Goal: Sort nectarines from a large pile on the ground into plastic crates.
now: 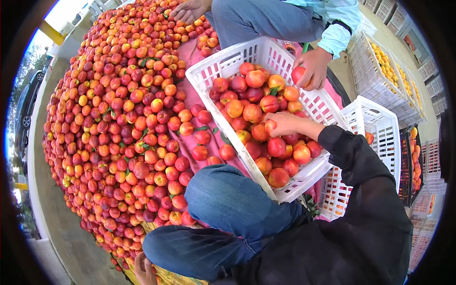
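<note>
My right hand (285, 124), in a black sleeve, reaches into a white plastic crate (228, 137) partly filled with nectarines (252, 113). Its fingers curl around one red-orange nectarine (270, 126) above the others. Low at the left edge of my knee is my left hand (144, 272), partly hidden, its fingers bent beside the fruit pile. Whether it holds anything is unclear. A large heap of loose nectarines (117, 117), with some green leaves, spreads left of the crate over a pink cloth (185, 149).
A co-worker's hand (313, 69) holds a nectarine over the crate's far side; their other hand (190, 10) is above the heap. My jeans-clad legs (235, 203) lie against the near crate corner. More white crates (383, 121) stand right, some with yellow fruit (384, 64).
</note>
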Action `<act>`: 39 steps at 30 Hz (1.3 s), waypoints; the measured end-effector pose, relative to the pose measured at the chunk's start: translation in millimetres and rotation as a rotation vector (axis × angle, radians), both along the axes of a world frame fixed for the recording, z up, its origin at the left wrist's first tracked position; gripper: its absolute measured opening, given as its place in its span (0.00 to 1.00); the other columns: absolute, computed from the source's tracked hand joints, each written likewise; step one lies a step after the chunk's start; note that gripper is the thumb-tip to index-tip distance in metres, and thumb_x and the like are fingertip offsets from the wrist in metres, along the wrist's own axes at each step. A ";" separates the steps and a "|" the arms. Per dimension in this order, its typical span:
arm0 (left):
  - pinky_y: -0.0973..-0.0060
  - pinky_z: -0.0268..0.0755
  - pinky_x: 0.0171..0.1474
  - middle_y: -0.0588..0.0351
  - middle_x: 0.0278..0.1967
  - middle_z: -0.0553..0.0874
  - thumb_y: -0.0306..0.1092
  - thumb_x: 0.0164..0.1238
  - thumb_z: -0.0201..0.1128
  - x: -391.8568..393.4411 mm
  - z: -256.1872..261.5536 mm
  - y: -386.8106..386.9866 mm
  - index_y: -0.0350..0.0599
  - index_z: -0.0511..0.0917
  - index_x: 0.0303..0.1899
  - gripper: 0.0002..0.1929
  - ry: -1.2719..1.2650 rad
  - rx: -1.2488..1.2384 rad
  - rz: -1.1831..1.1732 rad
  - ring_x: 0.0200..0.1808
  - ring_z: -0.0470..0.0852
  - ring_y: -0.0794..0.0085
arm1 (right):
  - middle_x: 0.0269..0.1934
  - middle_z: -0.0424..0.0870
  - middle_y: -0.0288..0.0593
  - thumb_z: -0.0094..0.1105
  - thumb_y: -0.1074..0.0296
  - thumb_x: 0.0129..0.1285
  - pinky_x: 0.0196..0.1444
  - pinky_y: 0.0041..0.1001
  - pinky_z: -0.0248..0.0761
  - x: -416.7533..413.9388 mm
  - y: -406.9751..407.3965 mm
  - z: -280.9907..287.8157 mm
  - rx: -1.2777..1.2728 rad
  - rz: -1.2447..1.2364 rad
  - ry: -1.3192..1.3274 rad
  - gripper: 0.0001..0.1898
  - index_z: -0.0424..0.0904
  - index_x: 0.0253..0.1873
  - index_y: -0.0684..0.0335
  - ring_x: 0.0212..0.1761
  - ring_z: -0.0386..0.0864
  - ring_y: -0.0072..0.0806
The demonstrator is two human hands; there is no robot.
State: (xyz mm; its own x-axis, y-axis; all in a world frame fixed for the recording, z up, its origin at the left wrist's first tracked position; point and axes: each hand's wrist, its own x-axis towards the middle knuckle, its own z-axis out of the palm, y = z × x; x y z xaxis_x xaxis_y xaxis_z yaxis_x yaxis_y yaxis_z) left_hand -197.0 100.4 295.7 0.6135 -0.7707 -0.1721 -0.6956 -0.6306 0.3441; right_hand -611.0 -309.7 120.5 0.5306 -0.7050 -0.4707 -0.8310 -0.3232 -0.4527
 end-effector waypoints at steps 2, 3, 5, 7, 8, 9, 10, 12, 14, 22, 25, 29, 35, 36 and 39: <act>0.71 0.68 0.54 0.51 0.46 0.83 0.42 0.68 0.60 13.1 -13.4 11.9 0.40 0.77 0.53 0.18 0.150 -0.088 0.074 0.48 0.79 0.67 | 0.52 0.73 0.57 0.67 0.49 0.44 0.52 0.42 0.69 16.5 4.4 -3.3 -0.067 -0.013 0.026 0.36 0.69 0.60 0.57 0.50 0.75 0.49; 0.71 0.68 0.54 0.51 0.46 0.83 0.42 0.68 0.60 14.7 -15.9 11.3 0.40 0.77 0.53 0.18 0.147 -0.092 0.074 0.48 0.79 0.67 | 0.52 0.73 0.57 0.67 0.49 0.44 0.52 0.42 0.69 20.5 7.2 -6.0 -0.071 -0.012 0.023 0.36 0.69 0.60 0.57 0.50 0.75 0.49; 0.71 0.68 0.53 0.51 0.46 0.83 0.41 0.68 0.60 18.0 -19.1 10.9 0.38 0.77 0.52 0.18 0.240 -0.146 0.045 0.48 0.79 0.66 | 0.51 0.74 0.56 0.69 0.50 0.43 0.54 0.42 0.68 28.1 11.0 -12.3 -0.190 0.007 0.181 0.37 0.69 0.59 0.61 0.50 0.75 0.48; 0.70 0.68 0.53 0.50 0.46 0.83 0.40 0.68 0.60 17.0 -20.7 9.2 0.37 0.77 0.52 0.18 0.267 -0.163 0.044 0.48 0.79 0.65 | 0.49 0.77 0.56 0.71 0.50 0.43 0.53 0.41 0.70 27.1 5.2 -9.9 -0.189 0.046 0.187 0.37 0.69 0.58 0.62 0.51 0.76 0.47; 0.70 0.69 0.53 0.50 0.46 0.83 0.40 0.68 0.60 16.8 -21.1 9.1 0.38 0.77 0.52 0.17 0.256 -0.175 0.024 0.47 0.79 0.65 | 0.48 0.78 0.56 0.72 0.50 0.43 0.52 0.40 0.71 28.6 1.7 -7.3 -0.063 0.059 0.208 0.38 0.69 0.58 0.63 0.50 0.77 0.47; 0.70 0.69 0.52 0.50 0.46 0.83 0.39 0.69 0.60 16.6 -21.2 8.2 0.38 0.77 0.52 0.17 0.247 -0.188 0.001 0.47 0.79 0.66 | 0.48 0.79 0.56 0.72 0.49 0.42 0.51 0.40 0.72 29.1 -0.5 -4.3 0.062 0.067 0.230 0.39 0.69 0.58 0.64 0.50 0.78 0.46; 0.70 0.69 0.52 0.50 0.46 0.83 0.39 0.69 0.60 15.9 -21.8 8.6 0.38 0.77 0.52 0.17 0.248 -0.190 0.002 0.47 0.79 0.66 | 0.48 0.81 0.55 0.73 0.48 0.41 0.49 0.39 0.73 28.6 2.0 -8.9 0.025 0.045 0.193 0.40 0.70 0.56 0.67 0.49 0.79 0.46; 0.70 0.69 0.51 0.50 0.46 0.84 0.39 0.69 0.60 16.0 -23.0 9.1 0.39 0.77 0.52 0.16 0.192 -0.163 0.031 0.46 0.80 0.66 | 0.48 0.81 0.56 0.74 0.47 0.40 0.50 0.40 0.73 35.7 13.6 -7.3 0.023 0.019 0.194 0.40 0.70 0.55 0.68 0.49 0.79 0.46; 0.70 0.69 0.51 0.50 0.45 0.84 0.39 0.69 0.59 18.1 -24.5 5.4 0.40 0.77 0.52 0.16 0.192 -0.174 0.010 0.46 0.80 0.65 | 0.48 0.80 0.56 0.73 0.47 0.40 0.50 0.40 0.72 38.5 10.7 -10.5 0.017 0.001 0.161 0.41 0.69 0.55 0.69 0.49 0.79 0.47; 0.71 0.72 0.47 0.49 0.42 0.85 0.37 0.68 0.60 15.5 -15.8 -3.9 0.39 0.78 0.51 0.15 0.188 -0.193 -0.045 0.41 0.82 0.65 | 0.47 0.79 0.52 0.67 0.57 0.44 0.46 0.39 0.72 57.2 -41.8 10.9 -0.137 -0.011 -0.184 0.27 0.74 0.52 0.58 0.47 0.78 0.44; 0.71 0.72 0.47 0.48 0.42 0.85 0.36 0.68 0.60 13.6 -16.5 -1.2 0.39 0.78 0.51 0.15 0.132 -0.189 -0.056 0.41 0.82 0.65 | 0.46 0.75 0.54 0.66 0.58 0.45 0.51 0.43 0.69 81.3 -50.4 -4.2 -0.501 -0.055 -0.148 0.31 0.69 0.56 0.59 0.49 0.72 0.51; 0.73 0.72 0.49 0.52 0.42 0.84 0.36 0.69 0.59 36.4 -27.3 24.0 0.38 0.77 0.50 0.14 0.179 -0.136 -0.070 0.44 0.81 0.68 | 0.51 0.73 0.53 0.68 0.60 0.45 0.52 0.51 0.68 104.2 -43.1 -21.0 -0.416 -0.089 -0.019 0.38 0.63 0.65 0.57 0.53 0.71 0.52; 0.75 0.72 0.48 0.54 0.47 0.82 0.40 0.71 0.58 42.4 -37.9 51.0 0.38 0.74 0.53 0.17 0.304 -0.140 0.040 0.46 0.80 0.70 | 0.48 0.72 0.60 0.61 0.70 0.53 0.52 0.43 0.70 124.4 -57.2 -31.3 -0.526 -0.238 -0.635 0.29 0.63 0.62 0.60 0.51 0.72 0.55; 0.74 0.71 0.49 0.53 0.46 0.81 0.40 0.71 0.58 36.9 -34.4 46.6 0.37 0.74 0.54 0.18 0.294 -0.160 -0.005 0.47 0.79 0.70 | 0.48 0.72 0.60 0.60 0.70 0.53 0.52 0.43 0.70 126.5 -63.2 -29.2 -0.564 -0.274 -0.621 0.29 0.62 0.62 0.60 0.51 0.72 0.54; 0.73 0.71 0.50 0.52 0.46 0.81 0.41 0.70 0.59 46.3 -50.6 53.5 0.36 0.74 0.54 0.19 0.414 -0.210 0.098 0.48 0.79 0.70 | 0.47 0.73 0.57 0.61 0.69 0.52 0.50 0.45 0.70 118.0 -62.4 -12.4 -0.472 -0.298 -0.486 0.26 0.68 0.58 0.61 0.49 0.74 0.52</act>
State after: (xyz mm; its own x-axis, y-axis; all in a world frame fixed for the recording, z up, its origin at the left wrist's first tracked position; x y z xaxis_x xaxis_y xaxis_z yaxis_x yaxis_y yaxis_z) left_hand -150.7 153.9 245.1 0.5976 -0.7570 -0.2643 -0.4140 -0.5736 0.7068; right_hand -493.0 -372.1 108.0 0.3561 -0.9210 0.1578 -0.6551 -0.3665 -0.6607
